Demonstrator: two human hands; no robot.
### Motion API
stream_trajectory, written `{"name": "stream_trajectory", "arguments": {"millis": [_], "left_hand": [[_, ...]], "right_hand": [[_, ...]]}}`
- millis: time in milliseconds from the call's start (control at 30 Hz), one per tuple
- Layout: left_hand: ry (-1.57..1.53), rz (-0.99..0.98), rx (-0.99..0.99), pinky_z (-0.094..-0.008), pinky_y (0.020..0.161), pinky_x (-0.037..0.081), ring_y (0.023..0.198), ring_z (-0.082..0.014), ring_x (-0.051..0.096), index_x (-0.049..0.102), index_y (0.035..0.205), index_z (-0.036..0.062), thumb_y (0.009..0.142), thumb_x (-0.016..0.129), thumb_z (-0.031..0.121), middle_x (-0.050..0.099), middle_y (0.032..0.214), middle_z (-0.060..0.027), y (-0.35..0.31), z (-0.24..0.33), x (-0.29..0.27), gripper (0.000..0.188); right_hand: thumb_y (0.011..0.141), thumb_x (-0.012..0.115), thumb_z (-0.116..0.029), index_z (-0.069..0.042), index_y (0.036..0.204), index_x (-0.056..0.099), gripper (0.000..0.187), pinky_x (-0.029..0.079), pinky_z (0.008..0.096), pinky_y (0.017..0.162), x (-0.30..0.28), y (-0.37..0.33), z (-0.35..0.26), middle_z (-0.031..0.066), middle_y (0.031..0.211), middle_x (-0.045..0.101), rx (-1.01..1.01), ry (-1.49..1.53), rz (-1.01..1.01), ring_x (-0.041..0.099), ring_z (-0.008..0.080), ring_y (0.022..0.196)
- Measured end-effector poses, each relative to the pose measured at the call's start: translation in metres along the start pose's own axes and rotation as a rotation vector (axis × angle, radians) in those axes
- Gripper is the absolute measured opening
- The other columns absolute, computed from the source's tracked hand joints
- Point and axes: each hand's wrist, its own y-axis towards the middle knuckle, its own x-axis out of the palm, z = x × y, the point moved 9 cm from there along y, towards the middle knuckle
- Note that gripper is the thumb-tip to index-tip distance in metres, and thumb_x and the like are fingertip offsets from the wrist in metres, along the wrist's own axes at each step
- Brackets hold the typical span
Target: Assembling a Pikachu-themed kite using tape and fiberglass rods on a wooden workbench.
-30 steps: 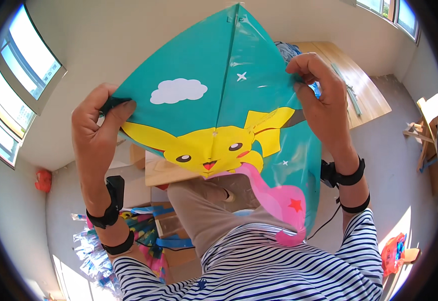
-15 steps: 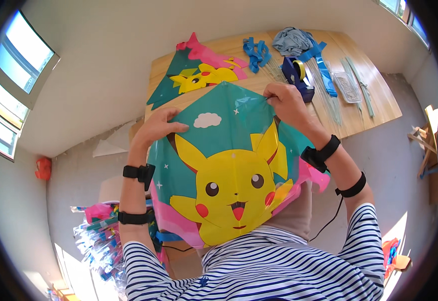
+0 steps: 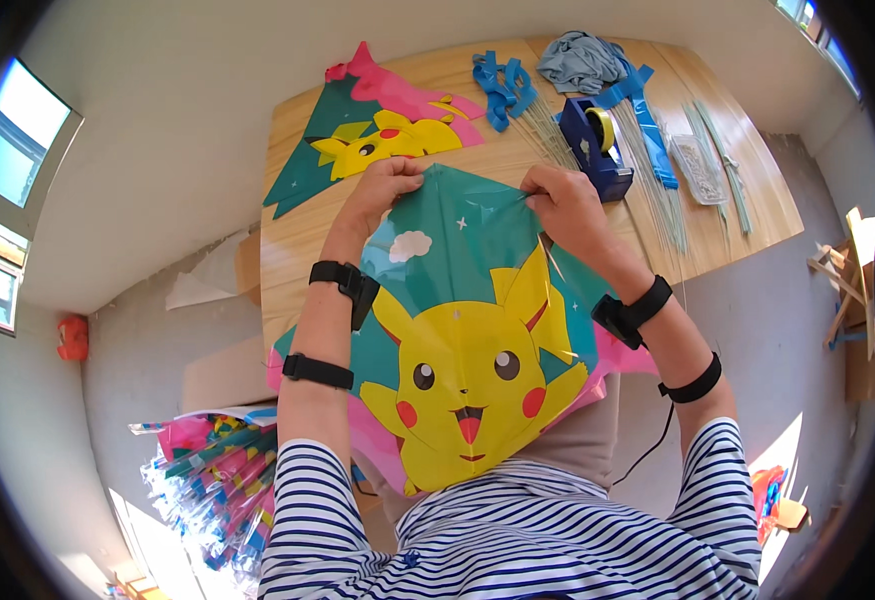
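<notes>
A plastic kite (image 3: 467, 390), green and pink with a big yellow long-eared cartoon figure, hangs spread in front of my body. My left hand (image 3: 389, 190) pinches its upper left edge close to the top point. On the upper right edge, my right hand (image 3: 564, 203) is closed with thumb and fingers together. The film is drawn taut between both hands, and its lower end lies against my striped shirt. A second kite sheet (image 3: 332, 110) of the same print lies on the wooden table (image 3: 287, 240) beyond my left hand.
Past my right hand stands a dark blue tape dispenser (image 3: 597, 155). Near it lie thin rods (image 3: 672, 215), blue strips (image 3: 502, 90), a grey-blue cloth (image 3: 582, 62) and a clear plastic box (image 3: 697, 170) of small pieces. A heap of shiny coloured film (image 3: 217, 480) lies at lower left.
My left hand has moved up and right along the kite's edge, from beside the cloud print to near the top point. My right hand keeps its hold at nearly the same place.
</notes>
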Motion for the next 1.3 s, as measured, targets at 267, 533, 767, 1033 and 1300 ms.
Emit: {"name": "stream_trajectory", "arguments": {"millis": [267, 533, 767, 1033, 1300], "left_hand": [[-0.106, 0.037, -0.015, -0.0247, 0.073, 0.047, 0.082, -0.0090, 0.057, 0.068, 0.102, 0.0031, 0.090, 0.064, 0.007, 0.064, 0.090, 0.0014, 0.013, -0.002, 0.012, 0.013], [-0.171, 0.056, -0.016, -0.0227, 0.069, 0.047, 0.078, -0.0077, 0.057, 0.067, 0.097, 0.0056, 0.091, 0.069, 0.015, 0.062, 0.087, 0.0019, 0.017, -0.008, 0.016, 0.011], [-0.153, 0.073, 0.042, -0.0219, 0.067, 0.046, 0.073, -0.0065, 0.056, 0.066, 0.089, 0.0062, 0.089, 0.071, 0.015, 0.061, 0.081, 0.0030, 0.018, 0.001, 0.024, 0.010], [-0.130, 0.057, 0.007, -0.0221, 0.075, 0.046, 0.080, -0.0078, 0.058, 0.067, 0.093, 0.0048, 0.090, 0.068, 0.014, 0.063, 0.086, 0.0006, 0.018, -0.002, 0.027, 0.009], [-0.171, 0.060, 0.012, -0.0218, 0.074, 0.046, 0.078, -0.0071, 0.057, 0.068, 0.092, 0.0056, 0.089, 0.069, 0.012, 0.064, 0.084, 0.0023, 0.016, -0.001, 0.029, 0.007]], "right_hand": [[0.079, 0.075, -0.012, 0.003, 0.102, 0.066, 0.029, 0.050, 0.0377, 0.069, 0.014, -0.026, 0.073, 0.0148, 0.084, 0.069, 0.288, 0.266, -0.125, 0.066, 0.0264, 0.077], [0.077, 0.077, -0.017, 0.004, 0.101, 0.070, 0.033, 0.052, 0.0365, 0.074, 0.002, -0.120, 0.164, 0.0150, 0.089, 0.071, 0.497, 0.219, -0.385, 0.067, 0.0249, 0.087], [0.085, 0.070, -0.016, 0.006, 0.113, 0.064, 0.036, 0.051, 0.0287, 0.067, -0.076, -0.084, 0.215, 0.0101, 0.091, 0.067, 0.637, 0.250, 0.095, 0.064, 0.0152, 0.078], [0.089, 0.065, -0.024, -0.003, 0.113, 0.065, 0.032, 0.052, 0.0315, 0.066, -0.082, -0.022, 0.254, 0.0062, 0.095, 0.064, 0.773, 0.317, 0.206, 0.063, 0.0156, 0.076], [0.086, 0.068, -0.020, -0.001, 0.101, 0.066, 0.024, 0.050, 0.0313, 0.061, -0.079, -0.008, 0.270, 0.0078, 0.088, 0.066, 0.824, 0.313, 0.160, 0.063, 0.0169, 0.072]]}}
